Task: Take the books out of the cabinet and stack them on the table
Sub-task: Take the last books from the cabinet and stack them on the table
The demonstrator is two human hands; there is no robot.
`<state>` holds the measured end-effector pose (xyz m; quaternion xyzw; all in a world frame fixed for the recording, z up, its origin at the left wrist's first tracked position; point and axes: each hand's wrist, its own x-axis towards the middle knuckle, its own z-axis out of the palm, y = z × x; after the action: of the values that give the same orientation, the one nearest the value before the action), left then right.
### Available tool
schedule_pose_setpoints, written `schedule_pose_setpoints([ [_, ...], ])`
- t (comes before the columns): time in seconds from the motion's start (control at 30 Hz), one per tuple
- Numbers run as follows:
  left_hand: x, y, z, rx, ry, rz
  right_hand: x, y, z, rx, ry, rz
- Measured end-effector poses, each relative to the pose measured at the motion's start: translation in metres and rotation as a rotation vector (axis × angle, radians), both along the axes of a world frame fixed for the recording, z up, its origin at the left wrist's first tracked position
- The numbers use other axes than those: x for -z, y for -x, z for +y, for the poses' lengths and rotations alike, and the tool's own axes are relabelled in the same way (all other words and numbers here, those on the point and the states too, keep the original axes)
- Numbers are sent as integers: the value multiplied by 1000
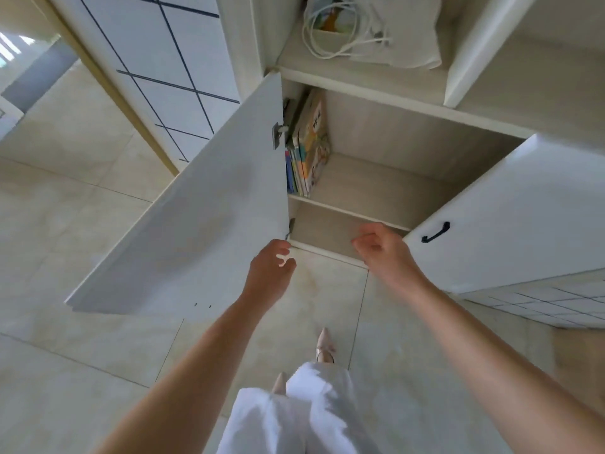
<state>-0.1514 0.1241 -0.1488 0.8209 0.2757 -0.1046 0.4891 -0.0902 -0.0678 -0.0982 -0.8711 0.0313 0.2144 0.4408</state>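
Note:
Several thin colourful books (306,149) stand upright at the left end of the cabinet's upper shelf (376,188), leaning against its left wall. Both white cabinet doors hang open: the left door (196,231) and the right door (510,217) with a black handle (435,232). My left hand (271,270) hovers at the lower inner corner of the left door, fingers loosely curled, holding nothing. My right hand (383,244) floats in front of the lower compartment, fingers curled and apart, also holding nothing. Both hands are below the books and apart from them.
Above the cabinet an open shelf holds a white bag (402,31) and a coiled white cable (330,31). A white panelled door (157,67) stands at the left. Pale floor tiles (65,224) stretch under me; my white clothing (304,414) and shoes show below.

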Motion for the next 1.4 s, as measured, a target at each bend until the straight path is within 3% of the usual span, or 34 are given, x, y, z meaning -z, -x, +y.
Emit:
schedule_pose_setpoints([
  [0.33,61,-110,-12,-260,96,-69,45,-161,44,-24,-109,218],
  [0.57,107,-183,-4,-134,83,-104,64,-244,105,-57,-112,164],
  [0.67,129,-205,-4,-177,127,-129,73,-270,131,-13,-105,197],
  [0.9,158,-236,-2,-235,229,-219,98,-291,174,-8,-93,202],
  [1.27,165,-239,-18,-335,239,-221,113,-296,123,47,-240,246],
  [1.4,166,-242,-18,-279,204,-219,121,-294,118,73,-229,249],
])
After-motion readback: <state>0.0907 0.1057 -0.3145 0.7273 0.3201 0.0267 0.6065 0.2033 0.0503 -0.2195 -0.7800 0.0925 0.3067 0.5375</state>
